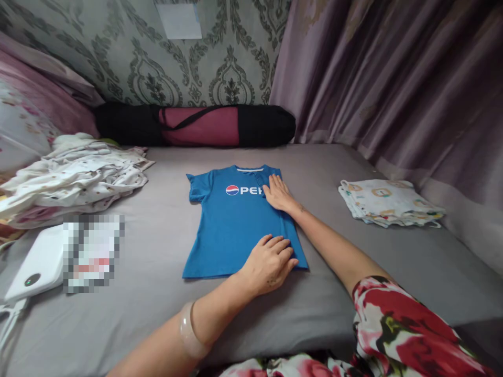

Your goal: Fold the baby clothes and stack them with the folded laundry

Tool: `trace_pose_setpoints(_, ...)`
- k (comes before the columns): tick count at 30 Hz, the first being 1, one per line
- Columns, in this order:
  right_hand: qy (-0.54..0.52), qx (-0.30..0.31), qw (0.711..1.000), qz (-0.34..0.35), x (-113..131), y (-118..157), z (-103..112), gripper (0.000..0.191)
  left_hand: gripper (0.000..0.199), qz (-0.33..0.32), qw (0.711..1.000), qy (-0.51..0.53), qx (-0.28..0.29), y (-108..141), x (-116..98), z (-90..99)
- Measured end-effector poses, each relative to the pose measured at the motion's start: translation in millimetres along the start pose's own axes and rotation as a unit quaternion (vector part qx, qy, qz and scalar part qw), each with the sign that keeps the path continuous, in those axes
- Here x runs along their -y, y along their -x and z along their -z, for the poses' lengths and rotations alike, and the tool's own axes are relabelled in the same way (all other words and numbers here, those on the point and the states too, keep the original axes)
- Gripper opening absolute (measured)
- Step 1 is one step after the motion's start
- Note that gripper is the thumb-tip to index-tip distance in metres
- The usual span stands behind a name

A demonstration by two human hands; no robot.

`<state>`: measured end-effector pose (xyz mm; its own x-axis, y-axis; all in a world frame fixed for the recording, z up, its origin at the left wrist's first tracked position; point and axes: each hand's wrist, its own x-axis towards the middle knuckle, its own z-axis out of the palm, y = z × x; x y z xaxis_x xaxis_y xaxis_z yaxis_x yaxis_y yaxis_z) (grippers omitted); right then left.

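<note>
The blue T-shirt (231,235) lies spread mid-frame — and here's the right hand (280,195), flat and outstretched across its upper right! Lower down, the left hand (269,264) sits palm down, slightly curled — gripping or not, I can't tell. Folded cloth (389,201) waits at frame right.

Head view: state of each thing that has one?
Blue T-shirt: spread front up, one sleeve out
Left hand: palm down on T-shirt
Right hand: flat on T-shirt
White patterned cloths: folded, stacked
Spotted fabric: loosely heaped
Curtain: hanging in folds
Long bag: lying lengthwise
White device: lying flat
</note>
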<state>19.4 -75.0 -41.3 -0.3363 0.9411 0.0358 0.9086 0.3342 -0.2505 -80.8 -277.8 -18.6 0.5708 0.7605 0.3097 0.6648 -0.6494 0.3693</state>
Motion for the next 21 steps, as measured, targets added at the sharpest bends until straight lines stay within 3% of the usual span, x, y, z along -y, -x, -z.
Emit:
trace_pose_setpoints(5,-0.002,-0.037,0.999,0.009,7,8,-8,0.068,0.025,0.019,0.998,0.046,-0.023,0,7,0.7)
trace_pose_setpoints(11,-0.097,-0.042,0.994,0.016,-1,16,-1,0.067,0.025,0.116,0.979,0.103,-0.134,1,23,0.3)
trace_pose_setpoints(16,-0.066,0.016,0.997,0.023,0,60,3,0.072,0.027,0.177,0.963,0.132,-0.156,0,27,1.2)
trace_pose_setpoints(21,-0.007,-0.007,0.999,0.031,5,81,0,0.070,0.027,0.203,0.959,0.133,-0.148,-1,27,1.4)
